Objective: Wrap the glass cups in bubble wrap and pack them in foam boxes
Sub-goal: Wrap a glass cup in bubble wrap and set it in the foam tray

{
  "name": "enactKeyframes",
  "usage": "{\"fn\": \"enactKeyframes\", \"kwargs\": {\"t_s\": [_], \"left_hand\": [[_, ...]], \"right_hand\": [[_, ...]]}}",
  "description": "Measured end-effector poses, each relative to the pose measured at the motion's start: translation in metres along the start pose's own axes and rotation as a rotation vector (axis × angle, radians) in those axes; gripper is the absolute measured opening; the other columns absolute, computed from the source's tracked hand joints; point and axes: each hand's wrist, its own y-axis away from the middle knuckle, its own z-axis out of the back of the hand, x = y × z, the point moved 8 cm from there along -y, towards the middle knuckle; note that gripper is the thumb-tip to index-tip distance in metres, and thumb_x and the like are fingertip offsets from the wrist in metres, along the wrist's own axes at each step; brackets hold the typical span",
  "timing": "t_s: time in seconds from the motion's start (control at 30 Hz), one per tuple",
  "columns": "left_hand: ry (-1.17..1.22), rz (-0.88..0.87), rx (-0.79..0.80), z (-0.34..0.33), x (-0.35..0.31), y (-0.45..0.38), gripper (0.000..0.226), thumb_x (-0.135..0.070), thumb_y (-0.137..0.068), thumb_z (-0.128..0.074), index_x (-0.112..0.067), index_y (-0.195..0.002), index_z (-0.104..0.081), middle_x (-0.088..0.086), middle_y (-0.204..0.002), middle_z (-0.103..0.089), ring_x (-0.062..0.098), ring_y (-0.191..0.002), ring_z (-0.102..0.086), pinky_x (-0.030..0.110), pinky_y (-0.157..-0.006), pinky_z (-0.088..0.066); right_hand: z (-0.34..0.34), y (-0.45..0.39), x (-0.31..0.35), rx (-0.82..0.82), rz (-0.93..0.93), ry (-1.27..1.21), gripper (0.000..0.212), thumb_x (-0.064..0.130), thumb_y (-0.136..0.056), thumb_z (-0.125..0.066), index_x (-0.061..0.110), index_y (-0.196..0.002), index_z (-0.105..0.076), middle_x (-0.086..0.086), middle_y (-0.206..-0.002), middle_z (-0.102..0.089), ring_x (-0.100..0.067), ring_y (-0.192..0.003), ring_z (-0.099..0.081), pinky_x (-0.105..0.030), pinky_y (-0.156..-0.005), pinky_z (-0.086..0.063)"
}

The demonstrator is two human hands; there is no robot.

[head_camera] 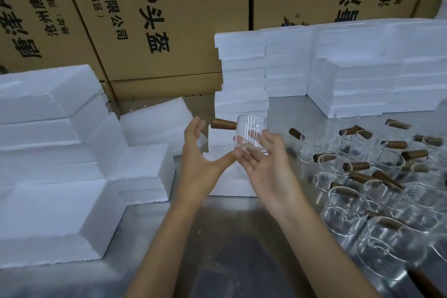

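Cradling one glass cup at frame centre, my right hand is gripping it with curled fingers; my left hand, spread, is touching its base, probably steadying it above the foam box.

A packing area of a warehouse or small factory. Large printed cardboard cartons are stacked as a wall behind a steel desk. White foam boxes stand in piles on it, and many identical glass cups with wooden handles crowd its right side.
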Motion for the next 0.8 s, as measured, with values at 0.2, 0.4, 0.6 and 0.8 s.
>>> {"fn": "enactKeyframes", "kwargs": {"t_s": [0.2,0.4,0.6,0.8], "left_hand": [[-0.002,-0.009,0.19,-0.021,-0.007,0.005,0.067,-0.035,-0.077,-0.084,-0.055,-0.13,-0.049,-0.032,-0.13,-0.056,0.004,-0.124,-0.052,0.023,-0.096,-0.043],[-0.115,-0.146,-0.04,-0.003,-0.018,0.005,0.057,-0.024,-0.081,-0.081,-0.041,-0.129,-0.056,-0.03,-0.12,-0.06,-0.002,-0.114,-0.055,0.021,-0.094,-0.046],[-0.373,-0.361,-0.035,-0.009,-0.031,0.011,0.075,-0.024,-0.08,-0.078,-0.049,-0.142,-0.044,-0.021,-0.13,-0.049,0.002,-0.125,-0.041,0.018,-0.096,-0.04],[-0.194,-0.191,0.013,-0.008,-0.018,0.007,0.064,-0.02,-0.082,-0.076,-0.051,-0.13,-0.047,-0.037,-0.131,-0.048,-0.008,-0.13,-0.04,0.012,-0.094,-0.034]], "right_hand": [[-0.007,0.007,-0.022,0.155,-0.225,-0.131,0.052,0.044,-0.09,-0.056,0.001,-0.12,-0.058,-0.025,-0.116,-0.065,-0.024,-0.085,-0.067,-0.031,-0.09,-0.055],[-0.002,0.001,-0.001,-0.063,0.164,0.531,0.048,0.048,-0.071,-0.072,0.035,-0.115,-0.06,0.003,-0.107,-0.071,-0.008,-0.092,-0.07,-0.02,-0.081,-0.055],[0.0,0.001,-0.012,0.021,0.064,0.401,0.051,0.028,-0.072,-0.08,0.02,-0.116,-0.055,-0.005,-0.101,-0.072,-0.019,-0.098,-0.07,-0.027,-0.086,-0.05],[-0.012,0.006,-0.016,0.208,-0.172,-0.024,0.048,0.028,-0.078,-0.065,0.003,-0.118,-0.058,-0.028,-0.123,-0.063,-0.031,-0.1,-0.068,-0.031,-0.086,-0.056]]}}
